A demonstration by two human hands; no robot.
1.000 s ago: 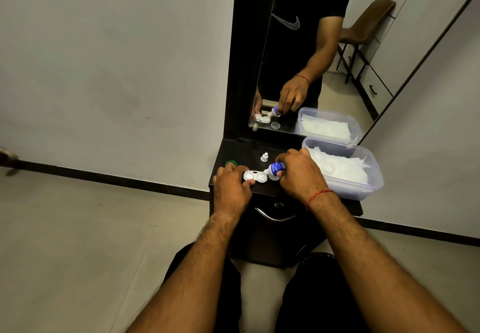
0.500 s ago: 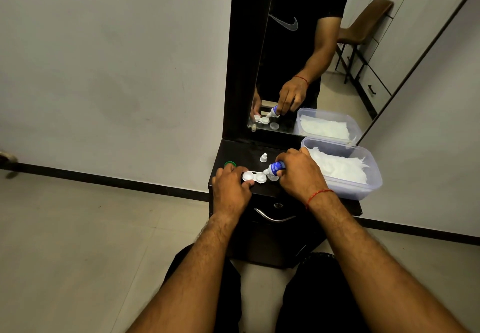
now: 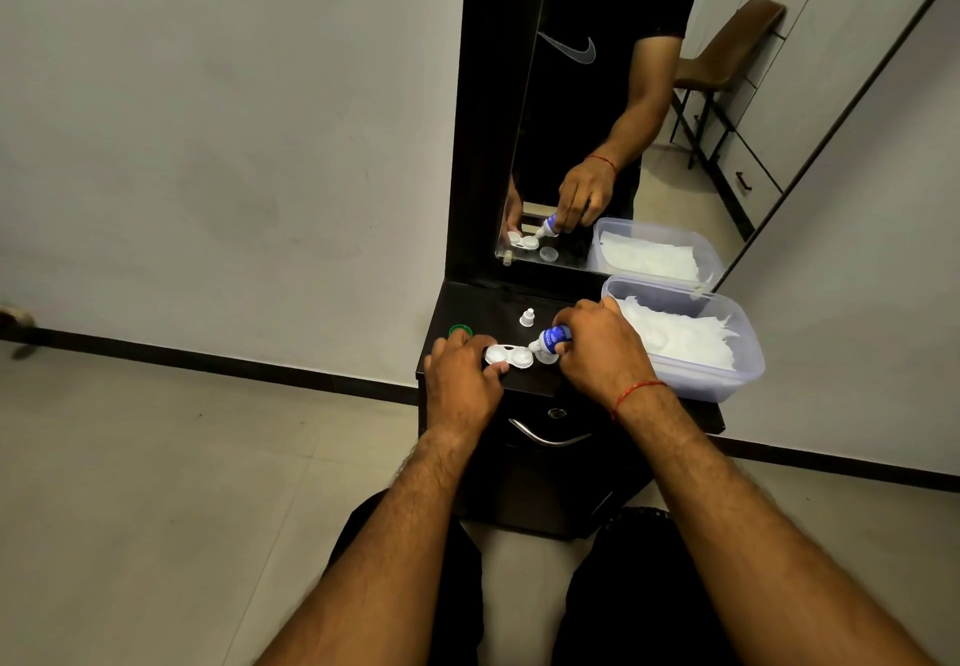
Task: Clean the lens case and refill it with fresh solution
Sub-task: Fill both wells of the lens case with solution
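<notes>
A white two-well lens case (image 3: pixel 510 356) lies open on the dark dresser top (image 3: pixel 488 309). My left hand (image 3: pixel 462 379) pinches its left end between thumb and fingers. My right hand (image 3: pixel 602 351) grips a small blue-labelled solution bottle (image 3: pixel 551 340), tilted with its white nozzle over the case's right well. A clear round lid (image 3: pixel 546 356) sits just under the bottle tip. The bottle's white cap (image 3: pixel 527 317) stands behind the case. A green lens-case lid (image 3: pixel 460 330) lies at the left, partly behind my left fingers.
A clear plastic tub (image 3: pixel 737 353) holding white tissues stands on the dresser's right side, close to my right hand. A mirror (image 3: pixel 597 145) rises behind and reflects the scene. Below the top is a drawer with a metal handle (image 3: pixel 548 436). My knees are under the dresser edge.
Both hands, the case and the bottle keep the same positions; only a slight shift of the camera view shows.
</notes>
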